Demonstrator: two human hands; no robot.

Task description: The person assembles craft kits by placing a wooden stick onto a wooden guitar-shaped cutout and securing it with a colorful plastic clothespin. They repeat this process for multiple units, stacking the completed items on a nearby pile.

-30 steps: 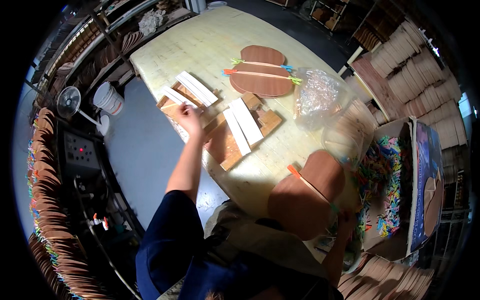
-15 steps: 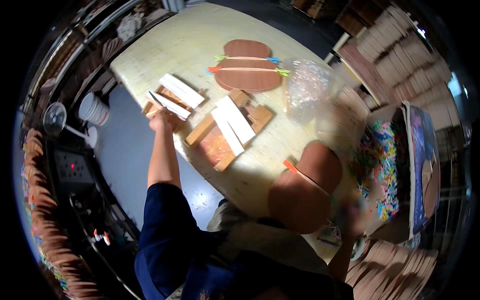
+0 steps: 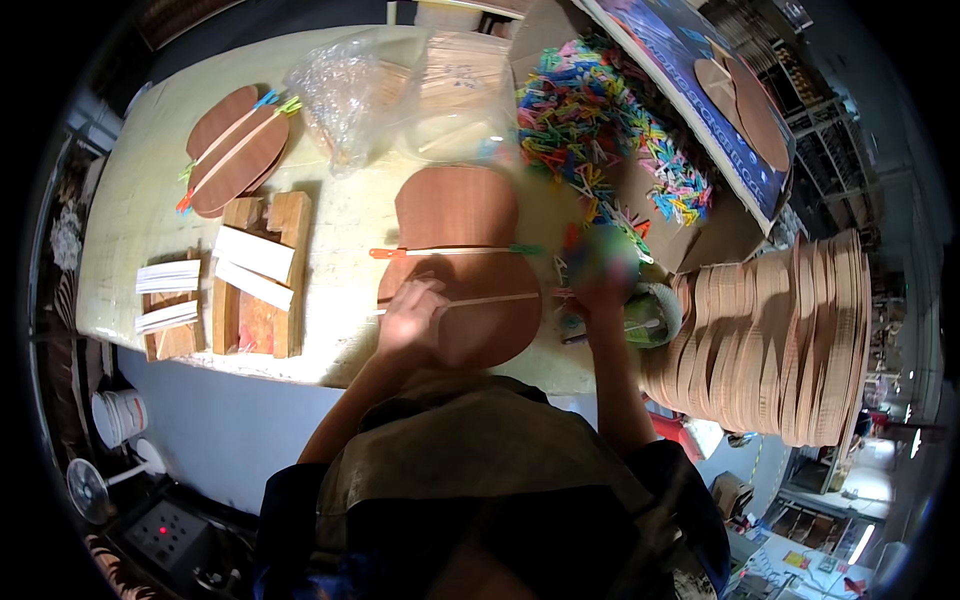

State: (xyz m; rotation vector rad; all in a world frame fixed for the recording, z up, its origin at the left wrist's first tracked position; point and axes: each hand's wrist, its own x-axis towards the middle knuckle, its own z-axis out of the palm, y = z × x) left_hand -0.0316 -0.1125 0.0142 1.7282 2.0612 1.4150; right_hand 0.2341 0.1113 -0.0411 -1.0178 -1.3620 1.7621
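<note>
Moved since the earlier frame: left hand (image 3: 415, 312), from white strips (image 3: 168, 276) to guitar-shaped wooden plate (image 3: 480, 275); loosely curled over pale strip (image 3: 490, 300), hold unclear. Right hand (image 3: 603, 285): blurred, grip unclear. Counter (image 3: 340, 210): pale yellow. Beyond: clothespin carton (image 3: 665, 60), grey floor (image 3: 210, 420), fan (image 3: 88, 488).

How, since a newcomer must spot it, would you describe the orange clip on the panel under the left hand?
On the pale table, find the guitar-shaped brown panel under the left hand. The orange clip sits at the left end of the strip across its waist, unlike the green clip opposite.
</note>
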